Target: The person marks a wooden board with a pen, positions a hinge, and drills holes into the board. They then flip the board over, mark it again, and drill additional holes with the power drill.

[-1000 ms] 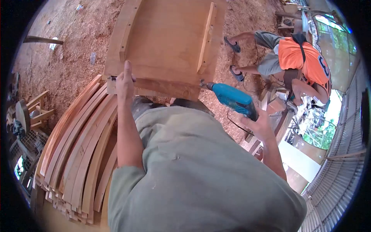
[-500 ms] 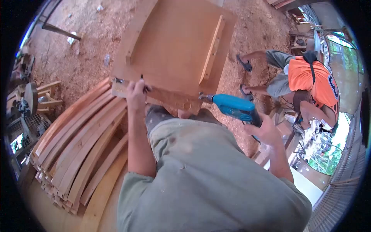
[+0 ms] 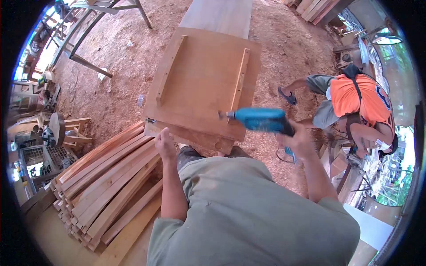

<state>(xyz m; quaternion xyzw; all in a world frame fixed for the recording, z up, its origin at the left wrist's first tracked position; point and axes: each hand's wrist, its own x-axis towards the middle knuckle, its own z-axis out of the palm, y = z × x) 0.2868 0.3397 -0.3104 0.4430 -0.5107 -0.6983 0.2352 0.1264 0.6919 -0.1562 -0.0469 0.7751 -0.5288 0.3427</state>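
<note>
A blue power drill (image 3: pixel 261 119) is gripped in my right hand (image 3: pixel 301 141). Its nose points left, over the lower right part of a brown wooden panel (image 3: pixel 199 75). Two narrow wooden strips lie along that panel: a left strip (image 3: pixel 172 68) and a right strip (image 3: pixel 239 82), both with dark holes. My left hand (image 3: pixel 165 142) is closed near the panel's lower left corner, just by its front edge. Whatever its fingers hold, if anything, is hidden. A small metal fitting (image 3: pixel 151 120) sits on that corner.
A stack of long wooden slats (image 3: pixel 106 186) stands at my left. To the right, a person in an orange shirt (image 3: pixel 355 99) bends over some work. A metal-framed stand (image 3: pixel 102 40) is at the far left, and wood shavings cover the ground (image 3: pixel 288 48).
My left hand has pulled back off the panel's corner; the dark thin piece seen by it no longer shows. The drill has shifted leftward over the panel, and the camera view has moved.
</note>
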